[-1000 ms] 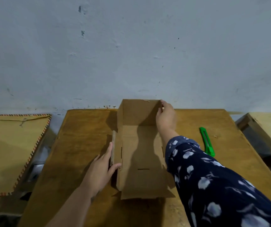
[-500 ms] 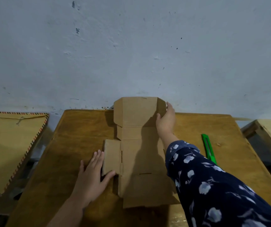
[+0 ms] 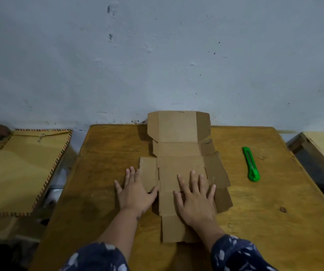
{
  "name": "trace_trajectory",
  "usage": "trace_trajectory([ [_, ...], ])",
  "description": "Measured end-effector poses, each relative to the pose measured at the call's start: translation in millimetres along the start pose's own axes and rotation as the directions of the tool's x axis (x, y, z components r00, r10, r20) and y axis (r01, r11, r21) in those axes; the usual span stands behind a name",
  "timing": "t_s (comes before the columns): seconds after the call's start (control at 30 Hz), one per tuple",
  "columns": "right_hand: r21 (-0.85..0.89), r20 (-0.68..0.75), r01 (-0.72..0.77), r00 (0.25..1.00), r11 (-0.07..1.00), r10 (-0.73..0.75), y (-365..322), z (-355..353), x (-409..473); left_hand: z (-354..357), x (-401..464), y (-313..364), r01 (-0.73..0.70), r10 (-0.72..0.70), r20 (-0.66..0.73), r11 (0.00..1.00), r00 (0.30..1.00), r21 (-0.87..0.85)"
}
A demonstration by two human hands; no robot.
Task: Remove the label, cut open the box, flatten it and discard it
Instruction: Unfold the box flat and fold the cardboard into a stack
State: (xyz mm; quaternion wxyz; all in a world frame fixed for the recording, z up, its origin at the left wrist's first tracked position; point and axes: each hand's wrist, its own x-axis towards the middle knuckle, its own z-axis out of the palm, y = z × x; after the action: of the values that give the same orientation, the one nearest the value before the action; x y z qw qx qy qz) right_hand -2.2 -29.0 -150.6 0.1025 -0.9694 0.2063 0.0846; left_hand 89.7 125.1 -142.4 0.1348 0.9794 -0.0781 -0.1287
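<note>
The brown cardboard box (image 3: 178, 149) lies unfolded and nearly flat on the wooden table (image 3: 106, 153), its far lid panel still leaning up against the wall. My left hand (image 3: 134, 190) presses flat, fingers spread, on the left side flap and the table beside it. My right hand (image 3: 195, 198) presses flat on the box's middle panel, fingers straight. A green box cutter (image 3: 251, 164) lies on the table to the right of the box, apart from both hands. No label shows on the cardboard.
A grey-blue wall (image 3: 157, 55) stands right behind the table. A woven mat with a patterned border (image 3: 20, 169) lies on a lower surface to the left. Another wooden piece (image 3: 321, 151) sits at the right edge.
My right hand left the far lid panel and came down flat on the middle panel. The box's side walls have gone down flat. My left hand stays pressed on the left flap.
</note>
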Motion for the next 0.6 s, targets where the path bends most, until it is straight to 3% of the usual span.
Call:
trace_trajectory([
  [0.17, -0.020, -0.025, -0.027, 0.999, 0.999, 0.026, -2.7, 8.1, -16.2, -6.8, -14.7, -16.0, -0.043, 0.044, -0.011, 0.999, 0.999, 0.007],
  [0.47, -0.006, -0.027, -0.048, 0.998, 0.999, 0.048, -15.1, 14.2, -33.3, -24.6, -24.0, -66.8, -0.071, 0.048, -0.201, 0.992, 0.978, -0.105],
  [0.6, -0.018, -0.039, -0.046, 0.998, 0.999, 0.045, -15.8, 18.7, -39.5, -17.6, -23.4, -83.9, -0.043, 0.032, -0.129, 0.996, 0.991, -0.084],
])
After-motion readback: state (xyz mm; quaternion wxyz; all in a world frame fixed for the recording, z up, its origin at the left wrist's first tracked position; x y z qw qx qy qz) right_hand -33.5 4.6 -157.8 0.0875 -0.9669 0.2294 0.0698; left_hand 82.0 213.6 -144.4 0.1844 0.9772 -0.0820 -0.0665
